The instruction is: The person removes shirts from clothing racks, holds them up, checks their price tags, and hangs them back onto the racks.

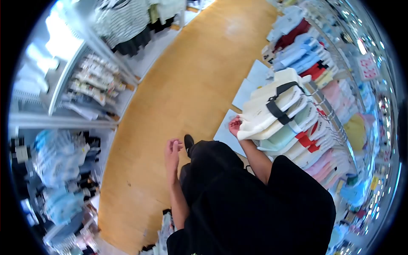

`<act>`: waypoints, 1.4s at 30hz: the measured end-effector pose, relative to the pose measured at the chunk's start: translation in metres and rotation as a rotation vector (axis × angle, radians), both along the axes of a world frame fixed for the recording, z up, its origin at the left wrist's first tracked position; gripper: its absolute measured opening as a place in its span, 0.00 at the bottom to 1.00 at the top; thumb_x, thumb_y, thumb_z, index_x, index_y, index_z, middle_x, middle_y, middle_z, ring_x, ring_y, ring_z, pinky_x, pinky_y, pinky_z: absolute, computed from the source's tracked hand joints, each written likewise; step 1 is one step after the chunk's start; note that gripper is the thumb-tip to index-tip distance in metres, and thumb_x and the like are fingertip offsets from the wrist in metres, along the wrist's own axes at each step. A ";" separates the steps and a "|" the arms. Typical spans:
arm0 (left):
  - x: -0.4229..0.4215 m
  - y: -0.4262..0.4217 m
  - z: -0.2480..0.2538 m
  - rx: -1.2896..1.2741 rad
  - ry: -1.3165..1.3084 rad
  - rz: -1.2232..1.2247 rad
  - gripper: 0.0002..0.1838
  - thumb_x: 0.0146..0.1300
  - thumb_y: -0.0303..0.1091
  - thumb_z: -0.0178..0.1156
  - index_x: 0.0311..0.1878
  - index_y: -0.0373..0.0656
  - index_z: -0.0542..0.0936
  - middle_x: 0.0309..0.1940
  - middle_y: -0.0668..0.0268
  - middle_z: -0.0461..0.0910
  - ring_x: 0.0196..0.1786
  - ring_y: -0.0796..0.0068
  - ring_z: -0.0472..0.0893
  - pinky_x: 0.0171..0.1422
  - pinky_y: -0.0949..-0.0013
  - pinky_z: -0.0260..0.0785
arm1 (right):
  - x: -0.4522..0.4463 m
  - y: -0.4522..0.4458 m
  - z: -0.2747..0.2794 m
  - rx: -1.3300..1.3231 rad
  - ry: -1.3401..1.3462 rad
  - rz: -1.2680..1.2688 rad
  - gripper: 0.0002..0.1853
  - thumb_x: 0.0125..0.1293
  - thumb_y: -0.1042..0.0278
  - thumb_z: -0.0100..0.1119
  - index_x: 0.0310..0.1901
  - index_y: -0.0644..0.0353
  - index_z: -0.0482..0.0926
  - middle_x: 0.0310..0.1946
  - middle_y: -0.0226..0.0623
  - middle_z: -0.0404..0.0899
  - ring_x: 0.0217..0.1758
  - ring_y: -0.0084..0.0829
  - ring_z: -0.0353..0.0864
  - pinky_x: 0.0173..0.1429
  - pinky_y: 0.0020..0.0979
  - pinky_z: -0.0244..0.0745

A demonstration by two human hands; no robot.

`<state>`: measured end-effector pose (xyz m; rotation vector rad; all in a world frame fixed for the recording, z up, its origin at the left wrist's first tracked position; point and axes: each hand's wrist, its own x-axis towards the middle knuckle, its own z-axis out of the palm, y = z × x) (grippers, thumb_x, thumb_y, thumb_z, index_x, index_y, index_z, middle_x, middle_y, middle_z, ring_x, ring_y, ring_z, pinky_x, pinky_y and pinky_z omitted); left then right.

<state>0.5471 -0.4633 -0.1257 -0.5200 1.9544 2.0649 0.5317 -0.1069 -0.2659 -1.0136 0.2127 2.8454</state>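
Note:
My right hand [234,126] is at the edge of a cream garment [261,111] on the rack to my right, its fingers curled in against the fabric. That garment hangs at the front of a row, with a dark band on it. Pale green [280,138] and white tops with red parts [307,142] hang behind it. My left hand [173,146] is held low over the wooden floor, fingers loosely apart, holding nothing.
A metal rail [331,114] carries the hangers on my right. White panels [248,87] lie beside the rack's foot. On the left stand shelving with folded clothes [95,78] and blue garments [59,157]. Striped tops [123,21] hang farther along the wooden aisle [182,80].

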 end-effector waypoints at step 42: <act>-0.576 0.177 -0.032 0.073 -0.068 -1.197 0.11 0.73 0.35 0.50 0.47 0.37 0.77 0.37 0.63 0.82 0.35 0.77 0.79 0.43 0.74 0.71 | -0.241 -0.013 0.018 0.139 -0.584 -0.831 0.07 0.65 0.66 0.49 0.31 0.54 0.74 0.21 0.29 0.72 0.22 0.24 0.69 0.23 0.23 0.62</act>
